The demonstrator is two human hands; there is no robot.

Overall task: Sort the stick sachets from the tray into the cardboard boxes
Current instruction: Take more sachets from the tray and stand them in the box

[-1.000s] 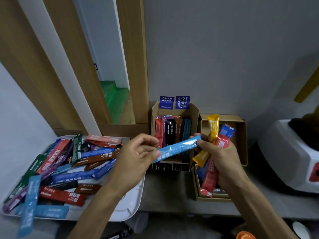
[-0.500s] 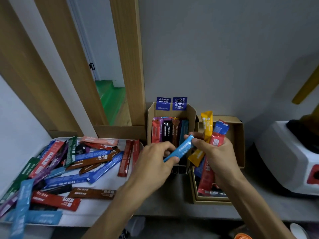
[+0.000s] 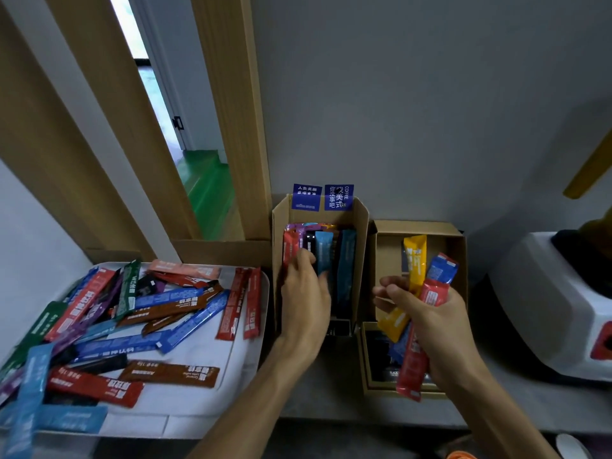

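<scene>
Sachets stand upright in a row inside the taller cardboard box, and a light blue sachet rises among them. The left hand reaches into this box with its fingers curled against the lower part of the row, covering the bottom of the light blue sachet. Whether it actually pinches that sachet cannot be told.

The right hand is closed around a bundle of sachets, fanned out above its fingers: a yellow one, a blue one and a red one whose lower end hangs below the palm. Beyond this hand sits a shorter cardboard box, open, just beside the taller one. Under the right wrist lies a flat box with dark contents.

Left of the left hand, a white tray carries a loose pile of sachets in red, blue, brown, green, purple and black, lying crosswise over each other. Two blue labels are stuck on the taller box's back flap. Right of the right hand stands a white appliance.
</scene>
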